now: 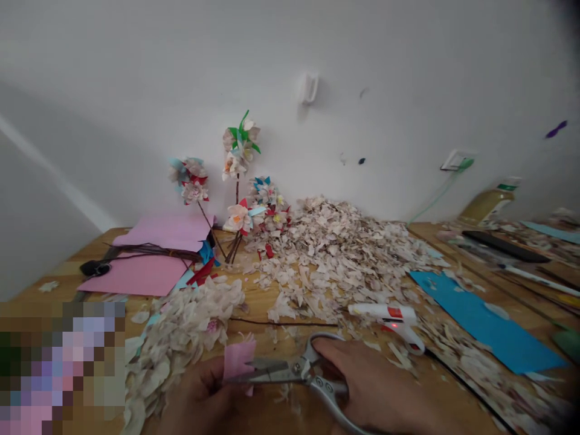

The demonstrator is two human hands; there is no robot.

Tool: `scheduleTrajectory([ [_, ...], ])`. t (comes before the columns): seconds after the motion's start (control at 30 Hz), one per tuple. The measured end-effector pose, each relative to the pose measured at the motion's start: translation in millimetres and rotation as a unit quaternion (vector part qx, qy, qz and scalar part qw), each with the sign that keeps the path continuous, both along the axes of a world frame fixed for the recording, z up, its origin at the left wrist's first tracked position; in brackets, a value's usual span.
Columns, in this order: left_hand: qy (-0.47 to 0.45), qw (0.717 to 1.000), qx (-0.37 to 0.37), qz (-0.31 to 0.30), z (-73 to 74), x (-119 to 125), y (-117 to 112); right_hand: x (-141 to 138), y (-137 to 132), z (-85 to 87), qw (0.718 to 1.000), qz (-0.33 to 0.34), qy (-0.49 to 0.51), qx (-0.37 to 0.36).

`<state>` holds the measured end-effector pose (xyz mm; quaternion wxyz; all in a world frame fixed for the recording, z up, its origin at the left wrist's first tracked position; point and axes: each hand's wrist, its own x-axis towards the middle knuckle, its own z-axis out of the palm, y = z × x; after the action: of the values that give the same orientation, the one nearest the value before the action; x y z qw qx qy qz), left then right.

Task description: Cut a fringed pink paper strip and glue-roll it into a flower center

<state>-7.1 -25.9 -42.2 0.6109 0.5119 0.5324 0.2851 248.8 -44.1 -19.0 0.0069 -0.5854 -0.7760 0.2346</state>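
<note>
Between the fingers of my left hand (199, 393) is a small piece of pink paper (238, 359), its edge cut into strips. My right hand (376, 386) grips a pair of metal scissors (301, 370) by the handles. The scissor blades are parted and lie across the pink paper. Just beyond the scissors a thin brown twig (285, 324) rests on the table. A white glue gun (392, 317) with a red light lies to the right, near my right hand. Pale dried petals (181, 326) are heaped beside my left hand.
Several petal flowers on twigs (238, 217) lean at the wall, beside a large petal heap (335, 241). Pink paper sheets (140, 275) lie left; a blue sheet (484, 323) and a bottle (487, 205) are right. The glue gun's black cord (466, 383) crosses the front right.
</note>
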Motion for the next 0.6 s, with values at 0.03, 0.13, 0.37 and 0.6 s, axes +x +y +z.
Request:
scheduleTrajectory([
  [0.03,0.004,1.0,0.013,0.002,0.3,0,-1,-1,0,0.6,1.0,-0.001,0.002,0.001],
  [0.13,0.012,0.999,0.041,0.015,2.1,1,-2,-3,-1,1.0,1.0,-0.006,-0.005,0.008],
  [0.37,0.012,0.998,0.056,-0.011,2.7,0,1,-1,-3,-6.2,1.0,-0.023,-0.008,0.011],
  [0.6,0.015,0.999,0.049,-0.017,-5.7,-3,2,4,-4,-14.3,0.999,-0.023,-0.005,0.021],
])
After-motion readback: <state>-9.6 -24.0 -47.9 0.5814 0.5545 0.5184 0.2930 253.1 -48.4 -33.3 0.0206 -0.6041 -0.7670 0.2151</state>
